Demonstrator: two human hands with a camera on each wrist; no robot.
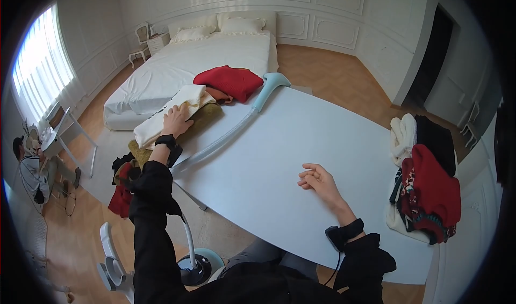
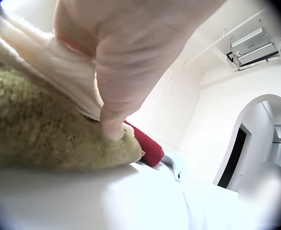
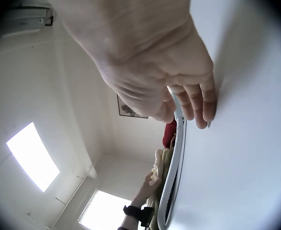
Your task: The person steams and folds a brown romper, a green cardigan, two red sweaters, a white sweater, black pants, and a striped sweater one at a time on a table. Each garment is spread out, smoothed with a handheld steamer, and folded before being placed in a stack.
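Observation:
My left hand (image 1: 176, 122) is on a folded white garment (image 1: 157, 125) at the table's far left edge, gripping its near side. The white garment lies on an olive fuzzy garment (image 1: 207, 116). In the left wrist view, the thumb (image 2: 114, 120) sits low against the olive garment (image 2: 44, 124); the other fingertips are hidden there. Just beyond lies a folded red knit garment (image 1: 230, 82), with a rust-coloured piece beside it. My right hand (image 1: 320, 183) hovers over the white table (image 1: 279, 143), palm turned inward, fingers loosely bent, with nothing in it.
A light-blue steamer head (image 1: 273, 82) rests on the table, its hose (image 1: 226, 137) running past my left arm to the steamer base (image 1: 201, 266). Folded clothes (image 1: 432, 191) are stacked at the right end. More clothes (image 1: 122, 188) hang low left. Beyond are a bed (image 1: 145, 78) and a seated person (image 1: 35, 169).

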